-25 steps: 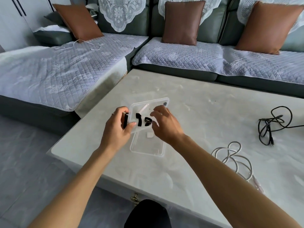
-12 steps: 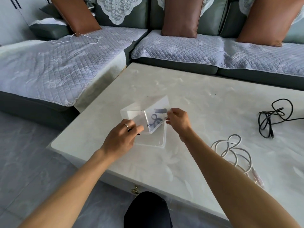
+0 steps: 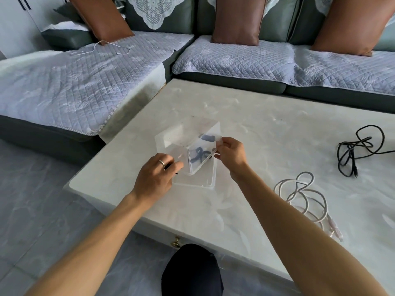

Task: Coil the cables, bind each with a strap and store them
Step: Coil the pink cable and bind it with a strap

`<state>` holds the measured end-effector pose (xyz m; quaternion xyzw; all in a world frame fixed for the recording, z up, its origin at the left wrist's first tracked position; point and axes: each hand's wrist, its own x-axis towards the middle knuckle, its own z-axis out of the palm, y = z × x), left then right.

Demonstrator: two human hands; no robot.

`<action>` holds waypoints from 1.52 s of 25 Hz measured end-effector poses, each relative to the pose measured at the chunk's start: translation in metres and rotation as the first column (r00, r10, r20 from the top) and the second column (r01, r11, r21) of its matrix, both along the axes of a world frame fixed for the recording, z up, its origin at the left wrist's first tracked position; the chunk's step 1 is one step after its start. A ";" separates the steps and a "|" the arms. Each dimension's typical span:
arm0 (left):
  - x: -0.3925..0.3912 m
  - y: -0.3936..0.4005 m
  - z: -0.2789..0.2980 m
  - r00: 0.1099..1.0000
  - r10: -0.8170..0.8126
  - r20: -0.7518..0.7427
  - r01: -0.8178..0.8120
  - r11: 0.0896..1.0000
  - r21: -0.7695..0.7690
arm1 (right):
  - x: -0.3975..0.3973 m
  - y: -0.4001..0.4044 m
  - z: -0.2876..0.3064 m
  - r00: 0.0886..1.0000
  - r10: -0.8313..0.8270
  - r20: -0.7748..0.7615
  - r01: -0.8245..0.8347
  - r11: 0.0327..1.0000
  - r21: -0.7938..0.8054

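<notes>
A person seated at a pale marble-patterned tabletop [image 3: 267, 133] works a clear plastic box [image 3: 193, 174] whose clear lid [image 3: 188, 137] stands tilted up over it. The right hand [image 3: 229, 153] pinches the lid's right edge between thumb and fingers [image 3: 220, 142], the fingers drawn narrow on the plastic. The left hand [image 3: 155, 176] rests at the box's near-left corner, its fingers curled against the wall; something thin and dark shows just under them, but whether they hold it cannot be told. Black straps [image 3: 201, 151] are seen blurred through the plastic, and whether they lie on the lid or in the box is unclear.

The 2 cables of the task lie untouched on the tabletop, well apart from the box: a white cable [image 3: 303, 195] in loose loops to the person's right, near the front edge, and a black cable [image 3: 359, 150] tangled farther right, its tail running off the frame. Neither is coiled nor bound.

By the look of it, the work is at its opening step: getting at the straps. The next move likely calls for setting the lid aside, taking out 1 strap, then reaching right for the nearer white cable to wind it into an even coil.

A grey quilted sofa [image 3: 235, 58] with 3 brown cushions [image 3: 237, 18] stands behind.
</notes>
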<state>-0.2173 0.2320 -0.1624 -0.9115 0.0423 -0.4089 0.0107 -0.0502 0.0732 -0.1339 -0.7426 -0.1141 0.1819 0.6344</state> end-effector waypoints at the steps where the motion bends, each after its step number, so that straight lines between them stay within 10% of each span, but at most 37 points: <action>1: 0.002 -0.001 0.005 1.000 0.000 0.011 0.000 1.000 -0.019 | -0.001 -0.001 0.007 1.000 0.000 0.008 -0.001 1.000 0.020; 6: 0.022 -0.028 0.044 0.995 -0.017 0.100 0.072 0.813 -0.578 | 0.001 -0.040 0.044 0.991 -0.083 0.102 0.066 0.985 0.158; 9: 0.065 -0.055 0.065 0.998 0.028 0.054 0.047 0.211 -0.976 | 0.022 -0.078 0.049 0.977 -0.108 0.183 0.101 0.994 0.049; 12: 0.117 -0.077 0.074 0.991 -0.095 0.093 0.041 -0.449 -0.893 | 0.040 -0.116 0.054 0.966 -0.151 0.212 0.172 0.981 -0.086; 15: 0.158 -0.089 0.056 0.966 -0.253 0.047 -0.134 -0.650 -0.748 | 0.054 -0.148 0.049 0.966 -0.177 0.188 0.203 0.970 -0.134; 19: 0.199 -0.092 0.022 0.972 -0.228 -0.061 -0.193 -0.620 -0.760 | 0.061 -0.174 0.044 0.977 -0.134 0.168 0.164 0.969 -0.186; 30: 0.136 -0.137 0.029 0.965 0.002 -0.264 -0.263 -0.063 -0.963 | 0.029 -0.211 0.036 0.964 0.047 0.263 0.033 0.956 -0.293; 38: 0.065 -0.222 0.026 0.925 -0.279 -0.259 -0.190 0.250 -0.949 | -0.018 -0.287 0.001 0.920 -0.117 0.374 0.237 0.926 -0.293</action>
